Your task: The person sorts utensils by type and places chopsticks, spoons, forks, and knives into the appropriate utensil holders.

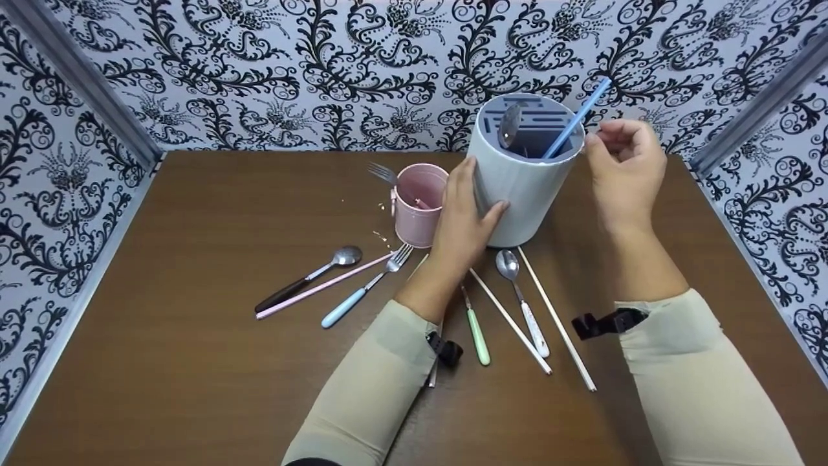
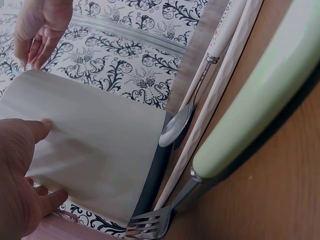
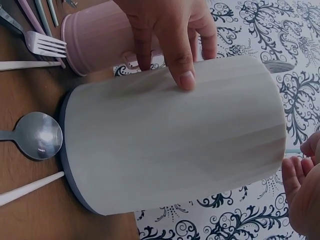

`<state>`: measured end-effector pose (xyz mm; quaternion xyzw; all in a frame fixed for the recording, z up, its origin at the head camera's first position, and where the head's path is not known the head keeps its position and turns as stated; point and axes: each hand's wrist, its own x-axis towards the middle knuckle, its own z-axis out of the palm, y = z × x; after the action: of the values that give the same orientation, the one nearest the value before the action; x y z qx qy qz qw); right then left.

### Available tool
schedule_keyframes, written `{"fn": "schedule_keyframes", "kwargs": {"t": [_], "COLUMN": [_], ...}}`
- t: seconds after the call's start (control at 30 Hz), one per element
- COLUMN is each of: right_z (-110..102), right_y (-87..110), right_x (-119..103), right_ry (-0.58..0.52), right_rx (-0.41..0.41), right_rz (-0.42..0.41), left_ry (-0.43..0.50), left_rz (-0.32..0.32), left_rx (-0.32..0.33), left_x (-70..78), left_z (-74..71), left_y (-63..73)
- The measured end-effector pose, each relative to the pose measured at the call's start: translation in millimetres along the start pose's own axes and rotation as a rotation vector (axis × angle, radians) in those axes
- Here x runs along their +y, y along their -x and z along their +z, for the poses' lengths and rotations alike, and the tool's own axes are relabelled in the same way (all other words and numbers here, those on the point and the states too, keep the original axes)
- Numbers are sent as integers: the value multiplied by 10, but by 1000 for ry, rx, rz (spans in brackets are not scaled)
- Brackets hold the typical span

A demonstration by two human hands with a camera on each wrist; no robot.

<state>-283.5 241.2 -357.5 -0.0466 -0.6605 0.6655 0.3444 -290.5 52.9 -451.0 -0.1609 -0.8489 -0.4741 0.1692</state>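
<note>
My left hand (image 1: 462, 220) grips the side of a pale utensil holder (image 1: 530, 194), its thumb across the front. The holder has a grey slotted top; a spoon (image 1: 510, 124) and a blue stick (image 1: 590, 107) stick out of it, the stick leaning right. Just outside the rim, beside the stick, is my right hand (image 1: 627, 168), fingers loosely bent with thumb and index close together and nothing seen between them. A pink cup (image 1: 417, 226) stands left of the left hand, with a fork (image 1: 381, 172) poking out.
Before the cup lie a dark-handled spoon (image 1: 284, 294), a pink stick (image 1: 323, 288) and a blue-handled fork (image 1: 346, 307). Nearer the holder are a green-handled fork (image 1: 477, 336), a white-handled spoon (image 1: 532, 327) and pale sticks (image 1: 563, 330). Patterned walls (image 1: 362, 77) enclose the brown table (image 1: 162, 323).
</note>
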Motion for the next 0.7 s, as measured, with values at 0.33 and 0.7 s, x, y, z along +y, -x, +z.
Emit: {"fn": "schedule_keyframes", "kwargs": {"t": [0.33,0.7], "right_z": [-34,-158], "right_y": [228,420], "right_x": [9,132], "right_ry": [-98,-73], "right_rx": [-3,-27], "right_rz": [36,16], "left_ry": [-3,15], "left_rz": [1,13], "left_rx": [-4,-2], "left_x": [7,17], "left_z": [4,-19], "left_y": [7,16]}}
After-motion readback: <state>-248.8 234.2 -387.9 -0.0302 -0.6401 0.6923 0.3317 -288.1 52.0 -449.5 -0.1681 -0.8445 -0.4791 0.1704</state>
